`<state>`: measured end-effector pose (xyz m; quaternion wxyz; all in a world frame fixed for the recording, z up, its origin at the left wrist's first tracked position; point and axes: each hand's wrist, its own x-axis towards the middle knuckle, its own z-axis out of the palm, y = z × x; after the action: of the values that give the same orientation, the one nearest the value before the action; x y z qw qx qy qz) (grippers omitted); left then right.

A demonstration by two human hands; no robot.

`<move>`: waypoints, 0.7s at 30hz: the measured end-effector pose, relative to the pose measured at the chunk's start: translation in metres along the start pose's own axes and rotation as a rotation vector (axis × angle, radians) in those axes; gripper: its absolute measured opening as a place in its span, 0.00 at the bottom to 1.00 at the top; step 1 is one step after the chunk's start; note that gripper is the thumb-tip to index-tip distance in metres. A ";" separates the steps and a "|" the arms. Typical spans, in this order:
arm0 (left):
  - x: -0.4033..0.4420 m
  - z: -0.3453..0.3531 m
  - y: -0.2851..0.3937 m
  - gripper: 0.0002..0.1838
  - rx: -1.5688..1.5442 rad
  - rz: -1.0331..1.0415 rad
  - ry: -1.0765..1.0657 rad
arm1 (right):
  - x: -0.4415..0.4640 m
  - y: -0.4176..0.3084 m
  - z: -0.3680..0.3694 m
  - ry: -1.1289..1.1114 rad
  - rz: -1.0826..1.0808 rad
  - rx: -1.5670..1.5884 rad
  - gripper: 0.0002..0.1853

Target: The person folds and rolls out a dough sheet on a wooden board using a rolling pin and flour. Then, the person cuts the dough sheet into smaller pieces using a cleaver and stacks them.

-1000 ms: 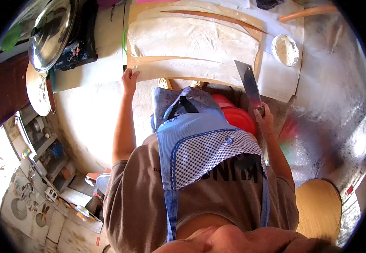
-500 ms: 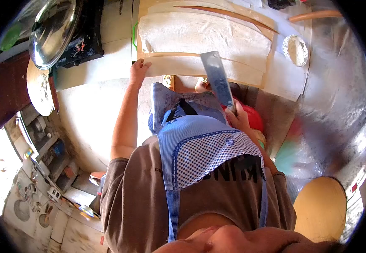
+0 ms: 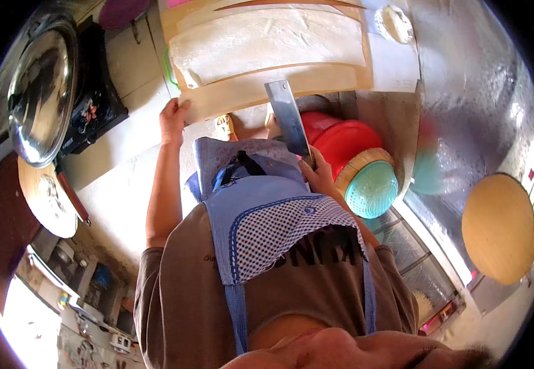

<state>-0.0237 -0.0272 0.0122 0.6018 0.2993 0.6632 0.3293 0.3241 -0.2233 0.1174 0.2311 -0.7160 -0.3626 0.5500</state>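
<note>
A wide, flour-dusted sheet of rolled dough [image 3: 267,43] lies on a large wooden board [image 3: 242,92] at the table's front. At the board's near left corner, my left hand [image 3: 173,120] has its fingers closed around the edge. My right hand [image 3: 320,172], close to my apron, grips the handle of a cleaver [image 3: 290,117]. The broad metal blade points up and away from me, its tip just short of the board's front edge. Behind the dough rests a long, thin wooden rolling pin [image 3: 291,5]. A white floury bowl [image 3: 394,24] stands to the right of the board.
A large pan with a shiny lid [image 3: 43,89] stands on a black stove [image 3: 95,111] at left, with a round wooden board [image 3: 49,197] nearer me. Right of my legs are a red tub [image 3: 350,138] and a teal basket [image 3: 373,189]. A round tan board [image 3: 500,227] is farther right.
The view has shifted, so the board sits further up and left. The red tub and teal basket have come into fuller view. My right hand still holds the cleaver; my left stays at the board's corner.
</note>
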 end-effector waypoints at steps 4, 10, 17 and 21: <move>-0.004 -0.020 0.019 0.10 -0.044 0.050 -0.004 | -0.012 0.010 0.022 0.096 -0.008 0.164 0.23; -0.013 0.060 0.051 0.09 0.020 0.099 -0.298 | -0.024 0.029 0.026 0.302 0.024 0.375 0.23; 0.017 0.265 0.013 0.15 0.390 0.262 -0.486 | -0.025 0.062 -0.031 0.433 0.035 0.505 0.21; 0.014 0.348 0.010 0.18 0.492 0.271 -0.423 | -0.019 0.082 -0.074 0.464 0.014 0.495 0.21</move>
<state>0.3210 0.0162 -0.0089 0.5866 0.5822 0.5377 0.1670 0.4142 -0.2844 0.0911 0.4707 -0.7467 -0.1510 0.4451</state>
